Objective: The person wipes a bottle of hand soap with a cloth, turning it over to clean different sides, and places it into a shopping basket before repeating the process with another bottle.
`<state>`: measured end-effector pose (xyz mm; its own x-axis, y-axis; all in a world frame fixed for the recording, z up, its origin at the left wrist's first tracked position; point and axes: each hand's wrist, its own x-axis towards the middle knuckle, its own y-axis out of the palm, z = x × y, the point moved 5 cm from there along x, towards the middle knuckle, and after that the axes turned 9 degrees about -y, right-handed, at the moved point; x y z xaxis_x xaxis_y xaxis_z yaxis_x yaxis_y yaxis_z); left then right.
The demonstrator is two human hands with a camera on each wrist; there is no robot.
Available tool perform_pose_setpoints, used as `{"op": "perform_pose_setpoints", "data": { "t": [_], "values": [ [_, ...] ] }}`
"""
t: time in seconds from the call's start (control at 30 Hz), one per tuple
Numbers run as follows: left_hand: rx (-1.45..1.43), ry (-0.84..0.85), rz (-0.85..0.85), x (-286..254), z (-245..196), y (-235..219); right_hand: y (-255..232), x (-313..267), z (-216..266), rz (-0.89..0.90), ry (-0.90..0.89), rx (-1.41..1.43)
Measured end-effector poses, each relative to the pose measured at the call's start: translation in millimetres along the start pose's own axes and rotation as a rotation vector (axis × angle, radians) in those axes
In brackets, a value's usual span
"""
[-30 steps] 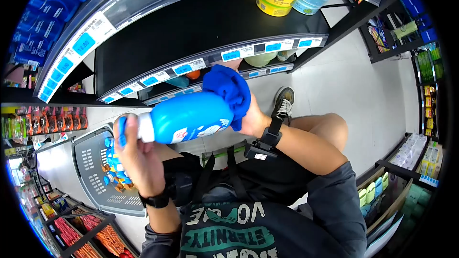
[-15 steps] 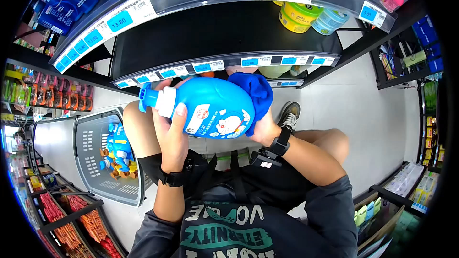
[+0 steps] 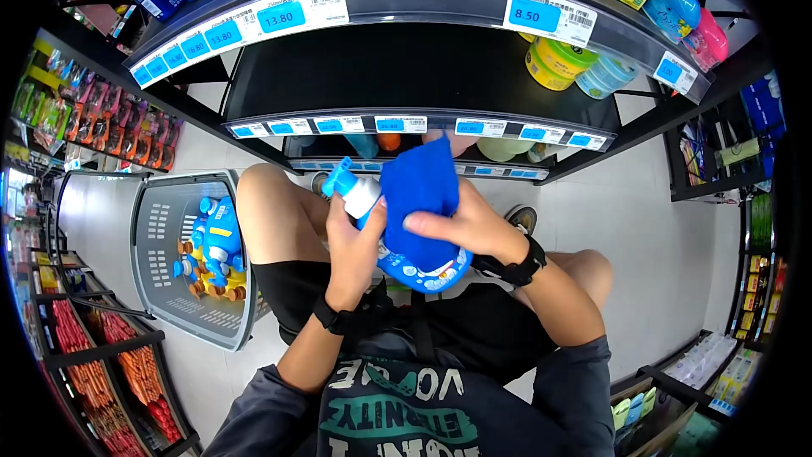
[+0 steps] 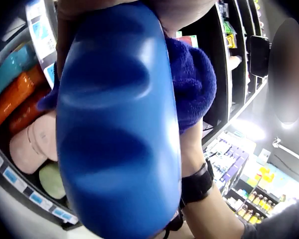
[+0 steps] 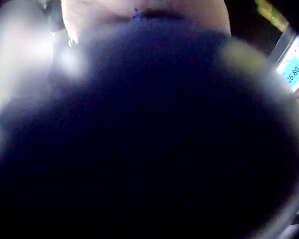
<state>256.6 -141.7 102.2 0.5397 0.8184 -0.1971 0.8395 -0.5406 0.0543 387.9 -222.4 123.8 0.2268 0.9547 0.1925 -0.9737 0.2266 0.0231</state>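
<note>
While held over the person's lap, blue bottle (image 3: 404,264): left hand (image 3: 353,247) wrapped round its neck end, white collar and blue cap (image 3: 340,178) tilted toward the shelves. Right hand (image 3: 461,224): fingers pressing blue cloth (image 3: 419,195) flat against the bottle's side. Grey basket (image 3: 161,237), on the floor at left, holding blue toys (image 3: 211,237). Shelf (image 3: 406,68) with price tags ahead.

Grey basket (image 3: 161,237) holding toys, perhaps robots (image 3: 210,245); price-tagged shelves (image 3: 406,124).
</note>
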Motion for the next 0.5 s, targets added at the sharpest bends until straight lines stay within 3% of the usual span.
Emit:
{"op": "perform_pose_setpoints", "data": {
  "t": [0.07, 0.13, 0.2, 0.27, 0.5],
  "values": [
    [-0.106, -0.063, 0.034, -1, 12, 4, 5, 3, 18, 0.047, -0.325, -0.304],
    [-0.154, -0.074, 0.046, 0, 12, 5, 3, 1, 21, 0.06, -0.346, -0.307],
    [-0.201, -0.084, 0.048, 0, 4, 5, -4, -1, 12, 0.118, 0.074, -0.038],
    [-0.206, -0.096, 0.022, 2, -7, 4, -14, -4, 0, 0.075, 0.147, 0.139],
    [-0.277, -0.144, -0.053, 7, -33, -17, -35, -20, -20, 0.083, 0.286, 0.256]
  ]
}}
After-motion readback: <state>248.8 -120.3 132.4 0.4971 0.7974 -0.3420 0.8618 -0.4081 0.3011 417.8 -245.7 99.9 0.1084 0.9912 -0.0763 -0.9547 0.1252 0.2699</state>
